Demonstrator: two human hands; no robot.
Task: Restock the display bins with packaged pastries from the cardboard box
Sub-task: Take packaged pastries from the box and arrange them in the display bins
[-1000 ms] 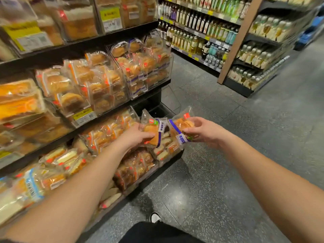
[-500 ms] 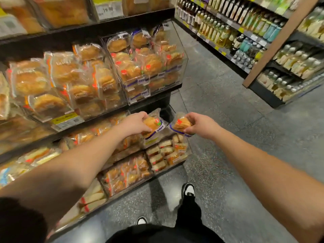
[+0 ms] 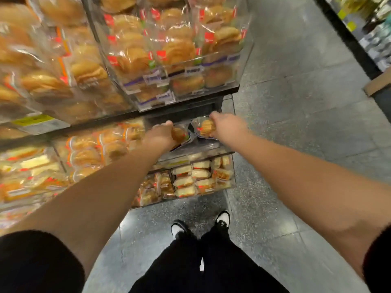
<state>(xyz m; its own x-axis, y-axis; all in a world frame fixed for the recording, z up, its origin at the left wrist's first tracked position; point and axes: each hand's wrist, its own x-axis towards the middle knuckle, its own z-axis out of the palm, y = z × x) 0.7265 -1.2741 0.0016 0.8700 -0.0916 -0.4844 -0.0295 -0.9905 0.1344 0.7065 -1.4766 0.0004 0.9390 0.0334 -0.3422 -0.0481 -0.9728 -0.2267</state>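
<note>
Each of the hands grips one wrapped pastry: the left hand (image 3: 159, 136) holds a pastry (image 3: 178, 135), the right hand (image 3: 227, 126) another (image 3: 206, 128). Both hover over the clear bin (image 3: 196, 150) at the shelf's end, under the upper tier. The box is out of view. To do this well, lower each pack flat into the bin, label forward, side by side, and let go only once seated, without crushing the wrappers.
</note>
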